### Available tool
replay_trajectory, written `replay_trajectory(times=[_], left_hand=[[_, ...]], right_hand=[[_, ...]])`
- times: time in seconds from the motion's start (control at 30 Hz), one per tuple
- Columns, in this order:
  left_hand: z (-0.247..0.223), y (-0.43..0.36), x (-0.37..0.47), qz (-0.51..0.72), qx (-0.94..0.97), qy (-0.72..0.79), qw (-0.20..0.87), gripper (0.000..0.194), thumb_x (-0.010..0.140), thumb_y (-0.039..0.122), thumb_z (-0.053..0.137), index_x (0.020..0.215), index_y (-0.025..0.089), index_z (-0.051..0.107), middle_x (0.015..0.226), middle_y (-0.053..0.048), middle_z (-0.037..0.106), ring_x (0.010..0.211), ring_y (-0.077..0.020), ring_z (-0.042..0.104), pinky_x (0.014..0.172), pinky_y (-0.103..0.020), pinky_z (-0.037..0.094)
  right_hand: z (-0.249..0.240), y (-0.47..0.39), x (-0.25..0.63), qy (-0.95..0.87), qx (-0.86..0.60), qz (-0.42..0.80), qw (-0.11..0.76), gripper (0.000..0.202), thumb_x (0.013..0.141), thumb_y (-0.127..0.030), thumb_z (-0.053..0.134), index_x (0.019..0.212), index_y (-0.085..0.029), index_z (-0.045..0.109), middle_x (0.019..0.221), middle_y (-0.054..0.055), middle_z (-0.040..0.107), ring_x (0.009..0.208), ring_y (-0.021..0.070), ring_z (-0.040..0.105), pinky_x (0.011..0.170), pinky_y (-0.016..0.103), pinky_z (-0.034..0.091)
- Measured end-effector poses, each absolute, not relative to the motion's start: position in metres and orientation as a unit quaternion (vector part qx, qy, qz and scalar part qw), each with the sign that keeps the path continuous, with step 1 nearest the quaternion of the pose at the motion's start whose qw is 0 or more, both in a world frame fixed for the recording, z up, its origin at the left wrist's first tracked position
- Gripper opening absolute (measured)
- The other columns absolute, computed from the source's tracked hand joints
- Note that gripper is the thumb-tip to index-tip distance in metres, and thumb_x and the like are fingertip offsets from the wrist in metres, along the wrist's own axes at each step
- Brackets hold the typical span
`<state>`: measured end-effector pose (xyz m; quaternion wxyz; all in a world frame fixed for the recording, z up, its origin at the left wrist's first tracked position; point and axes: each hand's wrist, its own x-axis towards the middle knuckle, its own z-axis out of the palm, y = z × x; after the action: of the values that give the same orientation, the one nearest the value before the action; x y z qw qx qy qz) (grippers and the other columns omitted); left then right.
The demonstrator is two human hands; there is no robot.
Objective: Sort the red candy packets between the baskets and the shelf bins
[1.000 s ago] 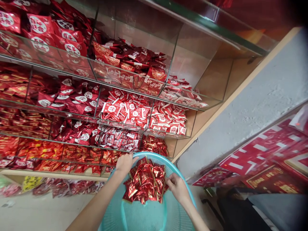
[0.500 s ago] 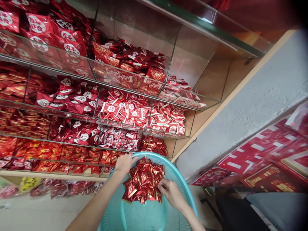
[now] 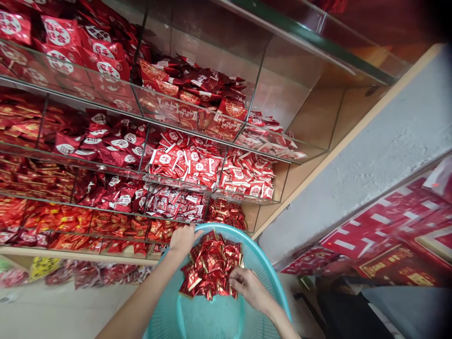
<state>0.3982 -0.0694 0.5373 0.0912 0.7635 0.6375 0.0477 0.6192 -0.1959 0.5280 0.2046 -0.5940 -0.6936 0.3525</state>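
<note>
A turquoise plastic basket (image 3: pixel 280 278) with a mesh wall stands below the shelves. My left hand (image 3: pixel 181 241) is closed over its far rim, thumb lying along the edge. Heaped inside are several small red and gold foil-wrapped candies (image 3: pixel 211 263), covering the far half of the bottom. My right hand (image 3: pixel 249 287) is inside the basket at the right side of this heap. Its thumb and fingers are pinched together against the wrappers; what is between the fingertips is hidden.
Glass-fronted shelves (image 3: pixel 190 125) hold several compartments of red packets. Just beyond the basket rim is a bin of red foil candies (image 3: pixel 226 214). A grey wall (image 3: pixel 367 165) rises at right, with red printed items (image 3: pixel 367 235) beside it. Bagged goods (image 3: pixel 88 273) lie under the lowest shelf.
My right hand has shifted very slightly left along the candy heap, fingers still pinched. My left hand stays on the rim. The view has moved a little.
</note>
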Motion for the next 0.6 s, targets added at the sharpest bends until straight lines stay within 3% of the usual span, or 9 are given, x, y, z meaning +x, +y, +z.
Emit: replay_trajectory(times=[0.17,0.3,0.47,0.6], left_hand=[[0.538,-0.070,0.398,0.047,0.771,0.631,0.077,0.057,0.084,0.054,0.024,0.103,0.011,0.057,0.082,-0.016,0.066,0.081,-0.0286,0.063,0.067,-0.035,0.048],[0.540,-0.070,0.398,0.044,0.768,0.633,0.084,0.059,0.084,0.055,0.023,0.103,0.011,0.057,0.084,-0.016,0.066,0.082,-0.0285,0.063,0.067,-0.034,0.047],[0.543,-0.072,0.399,0.041,0.754,0.647,0.101,0.061,0.083,0.057,0.024,0.107,0.011,0.056,0.088,-0.017,0.065,0.087,-0.0274,0.062,0.072,-0.033,0.046],[0.543,-0.073,0.398,0.045,0.756,0.645,0.098,0.058,0.084,0.055,0.025,0.107,0.012,0.057,0.088,-0.017,0.065,0.087,-0.0278,0.062,0.071,-0.033,0.046]], right_hand=[[0.549,-0.178,0.633,-0.712,-0.593,0.318,0.201,0.028,0.082,-0.036,0.044,0.068,-0.018,0.059,0.059,-0.001,0.058,0.055,0.0114,0.050,0.052,0.020,0.033],[0.566,-0.134,0.646,-0.690,-0.660,0.187,0.230,0.023,0.081,-0.034,0.044,0.075,-0.019,0.060,0.066,0.001,0.061,0.062,0.0140,0.055,0.056,0.022,0.036],[0.569,-0.070,0.651,-0.613,-0.784,0.042,0.093,0.024,0.081,-0.024,0.043,0.100,-0.019,0.057,0.098,0.010,0.063,0.090,0.0199,0.058,0.071,0.026,0.039],[0.559,-0.039,0.646,-0.588,-0.806,0.052,0.041,0.022,0.077,-0.013,0.046,0.092,-0.014,0.062,0.095,0.017,0.063,0.088,0.0230,0.061,0.072,0.029,0.042]])
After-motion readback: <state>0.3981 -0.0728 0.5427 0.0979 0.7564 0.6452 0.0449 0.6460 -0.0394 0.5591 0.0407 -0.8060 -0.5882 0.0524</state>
